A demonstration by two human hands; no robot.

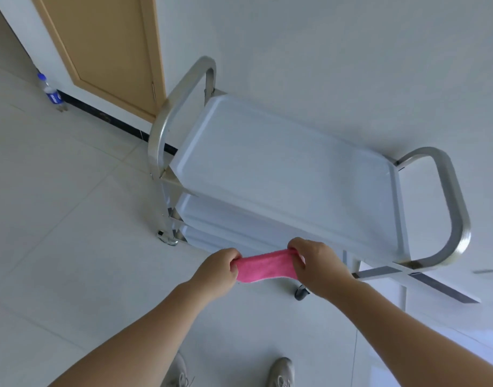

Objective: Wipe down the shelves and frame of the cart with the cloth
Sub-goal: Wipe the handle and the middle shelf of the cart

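A pink cloth (266, 267) is stretched out between both hands, its long axis running pretty much left to right across the view, with the right end sitting a touch higher than the left. The left hand (218, 268) is curled around the left end, and the right hand (316, 265) is pinching the right end with the fingers bent over the top edge, so both hands are closed on the fabric and none of it is hanging loose (a thin white edge can be seen along the bottom of the cloth). The cloth is held in the air just in front of the near edge of the cart (281, 174), not touching it as far as can be told. The cart is a steel-framed one with white tray shelves stacked in tiers; the top shelf (267, 163) is seen from above, its long axis running from upper left to lower right, with a looped metal handle (181, 104) at the far-left end and another handle (451, 208) at the right end. Caster wheels (302, 293) are visible down below on the tiled floor (58, 205). A plastic bottle (51, 92) with a blue cap and blue label is stood by the wooden door (105, 46) at upper left; the label writing is too small to be read. Two grey shoes (280, 371) are seen at the bottom.
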